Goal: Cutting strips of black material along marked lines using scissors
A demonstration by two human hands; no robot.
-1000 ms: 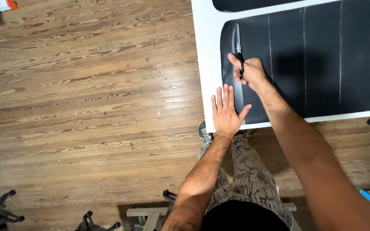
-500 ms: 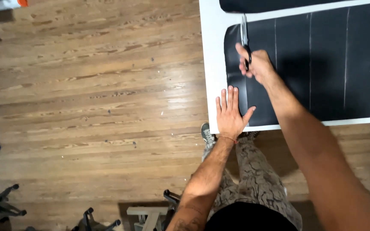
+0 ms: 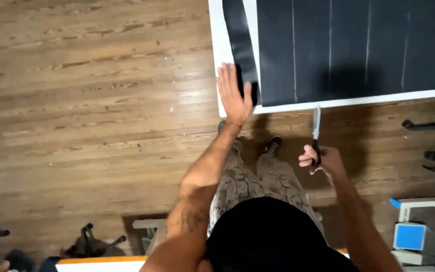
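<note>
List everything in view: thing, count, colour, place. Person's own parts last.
white table: 1, white, top centre to right edge
black sheet: 1, black with thin pale lines, on the table
cut strip: 1, black, at the sheet's left side, angled slightly away from it
scissors: 1, silver blades with dark handles, off the table's near edge
wood floor: brown planks, left and below
chair bases: dark, bottom left; another at right edge
blue and white object: 1, bottom right
shoes: 2, dark, below the table
left hand: flat, pressing the strip's lower end
right hand: holds the scissors, blades pointing toward the table
</note>
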